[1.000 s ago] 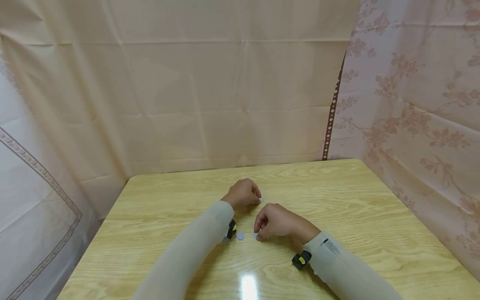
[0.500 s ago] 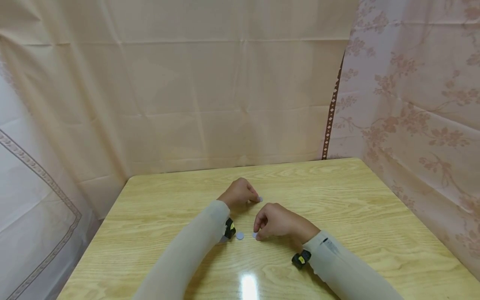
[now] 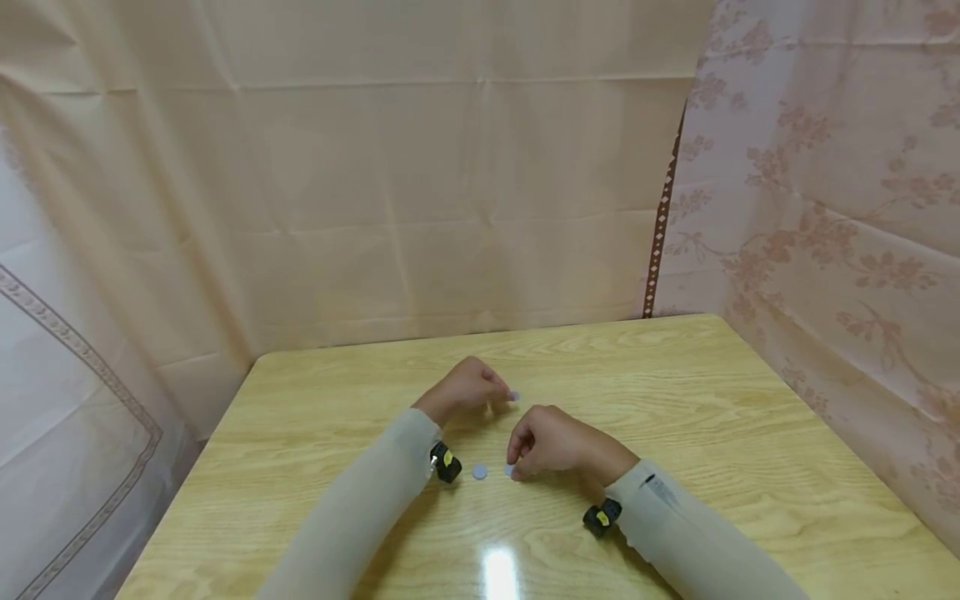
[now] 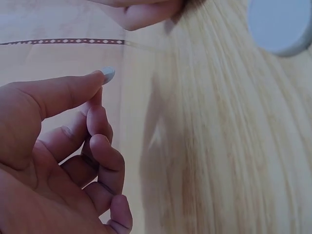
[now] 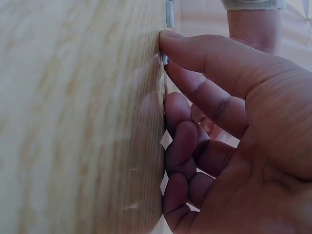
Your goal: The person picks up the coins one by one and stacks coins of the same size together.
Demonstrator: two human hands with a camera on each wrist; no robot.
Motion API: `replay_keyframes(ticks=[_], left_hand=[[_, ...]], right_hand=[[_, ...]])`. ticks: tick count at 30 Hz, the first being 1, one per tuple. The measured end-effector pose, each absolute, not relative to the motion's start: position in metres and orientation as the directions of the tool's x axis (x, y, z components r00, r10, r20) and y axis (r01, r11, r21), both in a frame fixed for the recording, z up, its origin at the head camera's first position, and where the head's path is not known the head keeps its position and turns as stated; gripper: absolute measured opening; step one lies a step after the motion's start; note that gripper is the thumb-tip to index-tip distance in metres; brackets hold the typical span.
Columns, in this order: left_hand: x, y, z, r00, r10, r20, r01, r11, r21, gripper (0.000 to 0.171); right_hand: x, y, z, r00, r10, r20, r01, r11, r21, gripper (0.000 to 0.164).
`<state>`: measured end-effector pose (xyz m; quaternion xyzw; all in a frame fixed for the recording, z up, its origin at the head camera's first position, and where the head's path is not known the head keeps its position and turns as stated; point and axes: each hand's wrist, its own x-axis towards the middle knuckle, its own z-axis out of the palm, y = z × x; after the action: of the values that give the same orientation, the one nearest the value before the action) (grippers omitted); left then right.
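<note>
Between thumb and fingertips, my left hand point(image 3: 465, 388) pinches a small pale disc point(image 3: 514, 396) over the far middle of the table. The left wrist view shows only that disc's edge point(image 4: 108, 74) past the thumb tip, the other fingers loosely curled. Nearer and to the right, my right hand point(image 3: 553, 440) holds a second pale disc point(image 3: 509, 470) low at the tabletop, thumb and forefinger on it; most of it is hidden. A third disc point(image 3: 480, 472) lies flat just left of the right fingertips. In the right wrist view, the curled fingers rest against the wood.
Light wood-grain table point(image 3: 330, 417), with a bright light reflection near its front. Beige cloth point(image 3: 450, 208) hangs behind the far edge, and flowered cloth point(image 3: 847, 250) hangs on the right. Each wrist wears a small black camera point(image 3: 446, 463).
The left hand and forearm have drifted left, carrying the pinched disc slightly left and away. A disc partly seen beside the left wrist earlier is now hidden. The right hand stays put.
</note>
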<state>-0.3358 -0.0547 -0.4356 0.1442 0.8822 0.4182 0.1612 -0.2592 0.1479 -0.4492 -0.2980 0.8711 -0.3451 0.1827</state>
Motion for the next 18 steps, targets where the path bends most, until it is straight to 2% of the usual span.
replay_keyframes(ticks=[9, 18], left_hand=[[-0.329, -0.068, -0.431, -0.911, 0.378, -0.164, 0.12, 0.623, 0.773, 0.022], [-0.308, -0.08, -0.426, -0.889, 0.434, -0.145, 0.158, 0.588, 0.793, 0.025]], right_hand=[[-0.259, 0.148, -0.448, -0.749, -0.653, -0.114, -0.387, 0.57, -0.725, 0.009], [-0.26, 0.148, -0.45, -0.742, -0.66, -0.115, -0.39, 0.565, -0.727, 0.009]])
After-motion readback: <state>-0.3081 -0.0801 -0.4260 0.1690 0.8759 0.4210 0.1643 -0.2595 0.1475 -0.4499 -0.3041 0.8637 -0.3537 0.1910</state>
